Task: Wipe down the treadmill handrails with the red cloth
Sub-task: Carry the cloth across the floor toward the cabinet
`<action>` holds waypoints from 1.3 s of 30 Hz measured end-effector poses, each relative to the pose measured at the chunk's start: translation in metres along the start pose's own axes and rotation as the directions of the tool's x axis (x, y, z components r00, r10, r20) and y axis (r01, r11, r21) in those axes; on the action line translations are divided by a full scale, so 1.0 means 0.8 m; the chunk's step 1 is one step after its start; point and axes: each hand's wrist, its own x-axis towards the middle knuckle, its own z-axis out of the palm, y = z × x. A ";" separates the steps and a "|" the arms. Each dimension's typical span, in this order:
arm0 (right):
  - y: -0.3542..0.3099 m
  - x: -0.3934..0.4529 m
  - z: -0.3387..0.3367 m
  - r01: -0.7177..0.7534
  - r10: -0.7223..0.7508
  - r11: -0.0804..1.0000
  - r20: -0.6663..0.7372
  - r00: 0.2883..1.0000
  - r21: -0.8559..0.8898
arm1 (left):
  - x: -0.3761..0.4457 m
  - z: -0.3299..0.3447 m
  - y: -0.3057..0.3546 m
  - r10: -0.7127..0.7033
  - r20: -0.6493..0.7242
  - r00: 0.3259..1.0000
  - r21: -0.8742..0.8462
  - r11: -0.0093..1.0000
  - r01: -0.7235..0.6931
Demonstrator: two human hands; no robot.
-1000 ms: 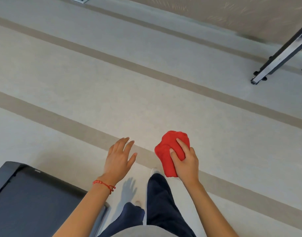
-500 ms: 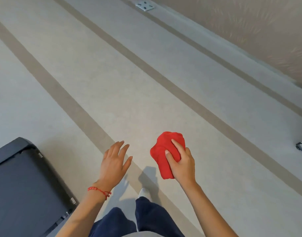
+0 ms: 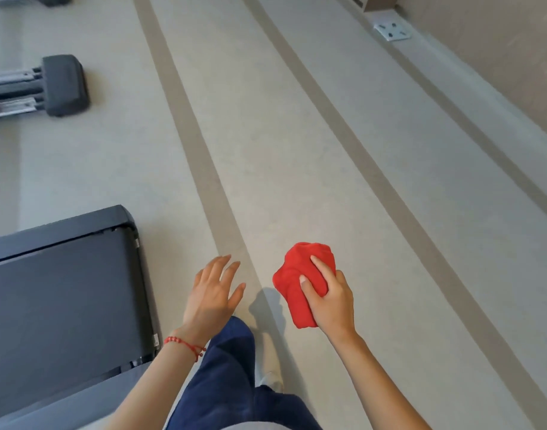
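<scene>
My right hand (image 3: pixel 329 301) is shut on a bunched red cloth (image 3: pixel 300 274), held in the air over the floor at lower centre. Beside it my left hand (image 3: pixel 214 291) is open with fingers spread and holds nothing; a red bead bracelet sits on its wrist. The rear end of a dark grey treadmill deck (image 3: pixel 61 293) fills the lower left, just left of my left hand. No handrails are in view.
Another machine's black foot and metal rails (image 3: pixel 59 85) lie at the upper left. Beige floor with darker stripes (image 3: pixel 204 156) runs ahead. A wall and a metal floor plate (image 3: pixel 392 30) are at the upper right. My legs in dark blue trousers (image 3: pixel 228 380) are below.
The view has swung left: the treadmill deck now takes up more of the lower left, and a second machine's foot has come into sight. Both hands keep their pose, cloth still held.
</scene>
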 end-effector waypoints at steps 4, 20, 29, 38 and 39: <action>-0.039 0.066 0.037 0.046 -0.046 0.999 0.037 0.998 -0.002 | 0.051 -0.022 -0.037 -0.023 -0.063 0.998 0.009 1.000 0.023; -0.184 0.329 0.152 0.118 -0.119 0.993 0.145 0.982 0.017 | 0.298 -0.108 -0.156 -0.181 -0.107 0.978 -0.015 0.983 0.180; -0.230 0.543 0.181 0.157 -0.166 0.986 0.190 0.968 0.060 | 0.491 -0.127 -0.184 -0.251 -0.143 0.958 -0.004 0.968 0.253; -0.292 0.706 0.208 0.150 -0.163 0.986 0.264 0.951 0.070 | 0.639 -0.169 -0.207 -0.336 -0.178 0.925 -0.007 0.940 0.341; -0.299 0.721 0.216 0.153 -0.165 0.986 0.268 0.949 0.068 | 0.653 -0.173 -0.213 -0.343 -0.177 0.922 -0.007 0.938 0.348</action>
